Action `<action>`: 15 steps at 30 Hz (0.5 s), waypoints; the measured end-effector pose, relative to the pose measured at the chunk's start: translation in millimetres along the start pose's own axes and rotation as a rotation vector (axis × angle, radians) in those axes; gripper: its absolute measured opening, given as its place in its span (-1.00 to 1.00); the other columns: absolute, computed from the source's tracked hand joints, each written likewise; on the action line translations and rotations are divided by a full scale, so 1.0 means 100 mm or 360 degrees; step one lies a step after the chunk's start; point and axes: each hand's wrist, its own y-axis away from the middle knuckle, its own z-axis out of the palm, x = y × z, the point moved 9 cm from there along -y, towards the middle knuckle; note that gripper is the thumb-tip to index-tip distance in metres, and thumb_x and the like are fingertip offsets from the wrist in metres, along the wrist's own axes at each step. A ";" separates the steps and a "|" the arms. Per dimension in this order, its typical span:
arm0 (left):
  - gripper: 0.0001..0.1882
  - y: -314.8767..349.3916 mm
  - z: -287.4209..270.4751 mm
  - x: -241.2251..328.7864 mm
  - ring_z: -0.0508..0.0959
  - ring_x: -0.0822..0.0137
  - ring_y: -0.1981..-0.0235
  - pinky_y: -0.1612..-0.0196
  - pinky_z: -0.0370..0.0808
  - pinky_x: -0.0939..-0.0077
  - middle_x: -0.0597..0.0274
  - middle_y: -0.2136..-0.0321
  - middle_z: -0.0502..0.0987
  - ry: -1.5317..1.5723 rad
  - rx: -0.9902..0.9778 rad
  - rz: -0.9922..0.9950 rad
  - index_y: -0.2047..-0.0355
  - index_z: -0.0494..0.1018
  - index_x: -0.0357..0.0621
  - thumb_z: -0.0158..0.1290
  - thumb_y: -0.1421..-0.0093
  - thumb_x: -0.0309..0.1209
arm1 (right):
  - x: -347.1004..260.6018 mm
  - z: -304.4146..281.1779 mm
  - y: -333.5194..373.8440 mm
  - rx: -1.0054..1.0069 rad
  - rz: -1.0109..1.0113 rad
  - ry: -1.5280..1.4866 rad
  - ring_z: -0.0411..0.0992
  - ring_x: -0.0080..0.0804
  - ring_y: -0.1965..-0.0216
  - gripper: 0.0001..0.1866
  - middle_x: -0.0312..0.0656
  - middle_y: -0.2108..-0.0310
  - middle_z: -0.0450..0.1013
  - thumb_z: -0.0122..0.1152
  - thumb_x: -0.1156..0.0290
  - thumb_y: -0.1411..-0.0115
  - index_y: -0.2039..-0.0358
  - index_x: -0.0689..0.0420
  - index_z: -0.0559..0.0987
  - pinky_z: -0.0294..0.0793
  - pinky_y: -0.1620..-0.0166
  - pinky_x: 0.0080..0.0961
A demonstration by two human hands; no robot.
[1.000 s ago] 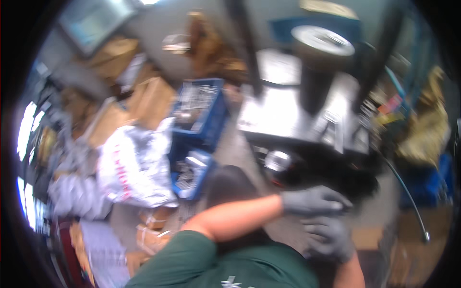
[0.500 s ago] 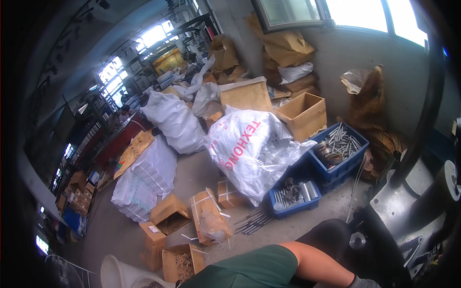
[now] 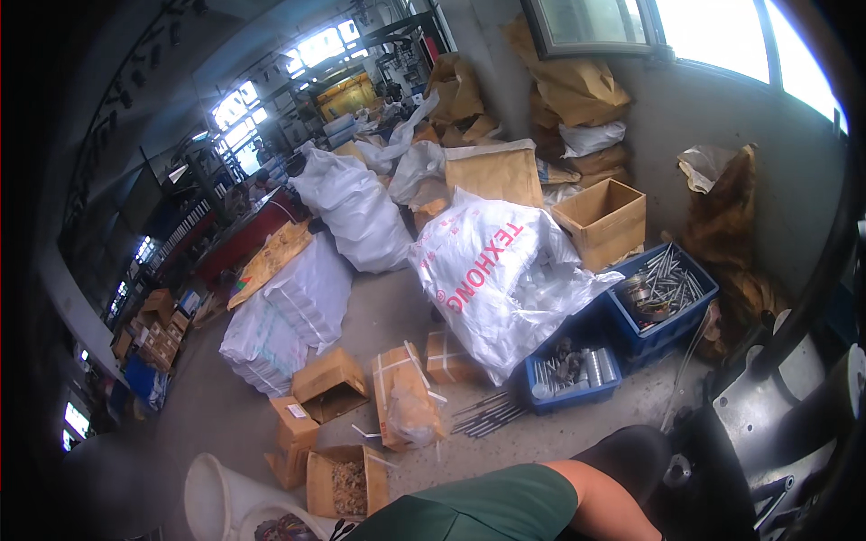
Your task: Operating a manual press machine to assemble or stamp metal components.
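Note:
Neither of my hands shows in the head view. One bare arm (image 3: 606, 501) of mine, in a short green sleeve (image 3: 487, 505), comes in along the lower edge. It bends down to the right and is cut off above the hand, so what the hand touches is hidden. Closest to that arm are a rounded black shape (image 3: 631, 455), perhaps my trousered knee, and a grey metal machine (image 3: 744, 410). Beyond the arm, a small blue crate (image 3: 577, 397) of metal parts and several dark rods (image 3: 487, 415) rest on the floor.
A larger blue crate (image 3: 667, 334) holds metal rods. Beside it are a big white woven sack (image 3: 541, 288) and an open carton (image 3: 600, 234). Several cartons (image 3: 332, 383) and white buckets (image 3: 209, 496) stand nearer. Wrapped stacks (image 3: 307, 298) lie left; brown sacks (image 3: 722, 207) lean by the wall.
The view has swung so that the scene sits further right and slightly lower. A grey glove cuff at the end of my arm has left the picture. More of the white buckets shows.

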 end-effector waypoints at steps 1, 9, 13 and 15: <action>-0.56 0.01 -0.03 0.01 0.63 -0.01 0.24 0.18 0.53 0.05 -0.02 0.30 0.65 0.0008 0.0033 -0.0001 0.23 0.63 -0.16 0.21 -0.25 0.01 | -0.01 0.03 0.01 0.0001 0.0001 -0.0028 0.53 -0.11 0.05 -0.45 -0.04 -0.06 0.47 0.32 0.22 -0.25 -0.21 0.13 0.50 0.61 0.08 -0.25; -0.48 -0.14 -0.29 0.09 0.63 -0.09 0.13 0.09 0.52 -0.05 -0.09 0.20 0.66 -0.0297 0.0042 -0.0165 0.16 0.64 -0.18 0.15 -0.27 0.08 | -0.06 -0.01 0.12 0.0114 0.0008 -0.0306 0.53 -0.14 0.10 -0.48 -0.07 -0.01 0.50 0.32 0.19 -0.24 -0.17 0.12 0.53 0.60 0.11 -0.26; -0.46 -0.10 -0.37 -0.17 0.59 -0.12 0.00 -0.05 0.51 0.05 -0.16 0.07 0.64 0.0098 0.0231 -0.0192 0.02 0.62 -0.19 0.07 -0.37 0.07 | -0.11 0.05 0.13 0.0123 0.0019 -0.0437 0.54 -0.15 0.12 -0.49 -0.09 0.02 0.51 0.32 0.18 -0.24 -0.15 0.12 0.54 0.60 0.13 -0.27; -0.39 -0.10 -0.34 -0.25 0.59 -0.04 -0.06 -0.11 0.51 0.09 -0.15 -0.05 0.60 0.0188 0.0168 -0.0193 -0.16 0.53 -0.20 0.05 -0.39 0.09 | -0.12 0.07 0.11 0.0123 0.0026 -0.0506 0.54 -0.16 0.13 -0.50 -0.10 0.04 0.52 0.33 0.18 -0.23 -0.14 0.12 0.55 0.60 0.14 -0.27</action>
